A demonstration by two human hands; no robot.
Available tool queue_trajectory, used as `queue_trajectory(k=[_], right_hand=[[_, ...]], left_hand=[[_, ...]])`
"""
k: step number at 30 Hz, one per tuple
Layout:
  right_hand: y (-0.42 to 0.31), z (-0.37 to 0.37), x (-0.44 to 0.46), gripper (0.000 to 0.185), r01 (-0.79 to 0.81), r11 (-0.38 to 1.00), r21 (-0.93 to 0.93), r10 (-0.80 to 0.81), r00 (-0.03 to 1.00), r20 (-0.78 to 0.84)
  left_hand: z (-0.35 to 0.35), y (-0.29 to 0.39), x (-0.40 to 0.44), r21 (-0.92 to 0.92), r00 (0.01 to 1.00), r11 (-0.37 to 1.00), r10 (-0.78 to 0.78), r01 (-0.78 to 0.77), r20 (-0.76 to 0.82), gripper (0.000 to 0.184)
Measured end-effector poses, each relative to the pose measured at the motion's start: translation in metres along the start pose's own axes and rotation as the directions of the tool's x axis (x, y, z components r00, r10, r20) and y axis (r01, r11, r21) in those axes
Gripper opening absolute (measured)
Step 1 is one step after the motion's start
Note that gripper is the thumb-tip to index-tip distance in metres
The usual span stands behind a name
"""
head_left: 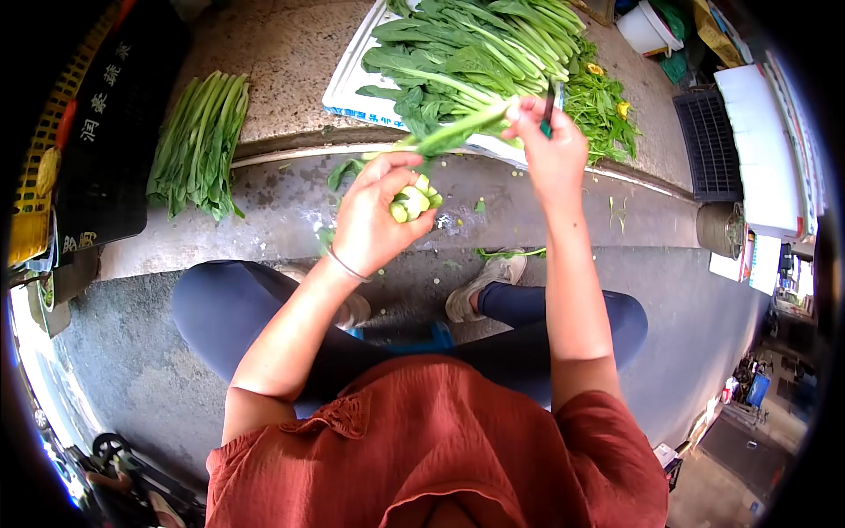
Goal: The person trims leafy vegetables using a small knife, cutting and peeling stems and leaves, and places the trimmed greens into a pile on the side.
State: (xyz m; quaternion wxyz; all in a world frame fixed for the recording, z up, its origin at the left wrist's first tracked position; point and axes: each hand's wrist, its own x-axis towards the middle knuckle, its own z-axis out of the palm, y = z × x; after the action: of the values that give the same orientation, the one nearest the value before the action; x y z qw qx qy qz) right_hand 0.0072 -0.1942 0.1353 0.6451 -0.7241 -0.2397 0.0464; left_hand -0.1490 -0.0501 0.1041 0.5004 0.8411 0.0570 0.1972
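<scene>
My left hand [374, 211] is closed around a small bunch of leafy green stalks [412, 201], their pale cut ends facing up toward me. In my right hand [553, 141] is a small knife [549, 107] with a dark blade and a green handle. The fingertips of that same hand pinch the thick end of a single leafy stalk [462, 126], which slants down toward my left hand. Just beyond, a heap of leafy greens [480, 57] lies on a white foam box or lid [346, 84]. Fingers partly hide the knife handle.
Another bundle of greens [204, 141] lies on the stone ledge [282, 70] at left. Finer leaves with yellow flowers [603, 110] sit right of the heap. Black crate [114, 132] stands far left, white bucket [650, 28] at back right. Trimmings litter the step near my shoes.
</scene>
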Motion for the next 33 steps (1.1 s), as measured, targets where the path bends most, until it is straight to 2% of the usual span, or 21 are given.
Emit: queue_trajectory(k=[2,3,4,6,7,8,9,10,11,13,14,17,20,22,25,27,28,30,31,33], right_hand=[[-0.004,0.006,-0.022,0.018,-0.083,0.995,-0.059,0.091,0.984,0.155],[-0.003,0.009,-0.035,0.017,-0.123,0.989,-0.081,0.14,0.959,0.246],[0.002,0.014,-0.048,0.018,-0.206,0.978,-0.025,0.204,0.931,0.303],[0.007,0.02,-0.068,0.018,-0.221,0.975,-0.016,0.214,0.918,0.334],[0.01,0.022,-0.074,0.019,-0.251,0.968,0.008,0.233,0.912,0.337],[0.009,0.021,-0.076,0.019,-0.257,0.966,0.011,0.238,0.91,0.339],[0.008,0.019,-0.077,0.019,-0.33,0.944,-0.008,0.315,0.894,0.319],[0.008,0.017,-0.079,0.021,-0.401,0.916,-0.027,0.39,0.872,0.297],[0.009,0.014,-0.081,0.021,-0.403,0.915,-0.024,0.392,0.871,0.295],[0.013,0.005,-0.084,0.028,-0.533,0.832,0.154,0.393,0.762,0.514],[0.015,0.008,-0.087,0.033,-0.518,0.844,0.142,0.363,0.745,0.56],[0.007,0.016,-0.095,0.04,-0.482,0.872,0.09,0.368,0.764,0.53],[0.012,0.017,-0.096,0.04,-0.525,0.847,0.08,0.402,0.734,0.548],[0.022,0.017,-0.098,0.04,-0.529,0.846,0.063,0.413,0.726,0.55],[0.069,0.012,-0.101,0.04,-0.724,0.678,0.127,0.626,0.66,0.415],[0.109,0.014,-0.1,0.034,-0.757,0.632,0.165,0.72,0.652,0.238],[0.123,0.02,-0.097,0.034,-0.759,0.631,0.163,0.721,0.65,0.238],[0.148,0.042,-0.079,0.032,-0.858,0.49,0.157,0.865,0.5,0.034],[0.178,0.05,-0.072,0.032,-0.874,0.412,0.256,0.902,0.431,0.018],[0.219,0.065,-0.058,0.032,-0.791,0.298,0.534,0.903,0.416,0.112]], left_hand=[[0.001,-0.003,-0.004,0.049,0.995,0.995,0.094,-0.093,-0.025,0.024],[0.001,-0.002,-0.005,0.05,0.995,0.994,0.094,-0.093,-0.021,0.024],[0.001,-0.001,-0.006,-0.072,0.995,0.994,0.084,-0.081,0.044,0.025],[0.007,-0.005,-0.01,-0.277,0.988,0.96,0.073,-0.033,0.135,0.027],[0.007,-0.004,-0.012,-0.276,0.988,0.961,0.067,-0.027,0.136,0.027],[0.006,-0.003,-0.014,-0.357,0.962,0.913,-0.11,0.197,0.25,0.027],[0.006,-0.002,-0.015,-0.405,0.888,0.815,-0.265,0.414,0.376,0.027],[0.01,-0.005,-0.017,-0.513,0.923,0.783,-0.198,0.352,0.331,0.028],[0.01,-0.007,-0.018,-0.511,0.921,0.783,-0.199,0.354,0.333,0.028],[0.01,-0.01,-0.019,-0.52,0.9,0.755,-0.215,0.4,0.379,0.029],[0.008,-0.011,-0.019,-0.472,0.886,0.779,-0.223,0.413,0.407,0.027],[0.005,-0.008,-0.02,-0.409,0.889,0.832,-0.199,0.376,0.412,0.021],[0.0,-0.005,-0.022,-0.312,0.874,0.871,-0.227,0.38,0.429,0.02],[0.002,-0.009,-0.026,-0.348,0.859,0.837,-0.247,0.422,0.448,0.021],[-0.001,-0.011,-0.029,-0.435,0.845,0.768,-0.251,0.471,0.472,0.021],[-0.002,-0.01,-0.032,-0.49,0.847,0.729,-0.237,0.479,0.475,0.021],[-0.003,-0.01,-0.033,-0.454,0.844,0.753,-0.245,0.476,0.478,0.022],[-0.005,-0.007,-0.033,-0.377,0.831,0.793,-0.271,0.479,0.486,0.023],[-0.005,-0.008,-0.033,-0.344,0.85,0.829,-0.264,0.442,0.455,0.023],[-0.004,-0.012,-0.033,-0.35,0.863,0.83,-0.27,0.433,0.427,0.023]])
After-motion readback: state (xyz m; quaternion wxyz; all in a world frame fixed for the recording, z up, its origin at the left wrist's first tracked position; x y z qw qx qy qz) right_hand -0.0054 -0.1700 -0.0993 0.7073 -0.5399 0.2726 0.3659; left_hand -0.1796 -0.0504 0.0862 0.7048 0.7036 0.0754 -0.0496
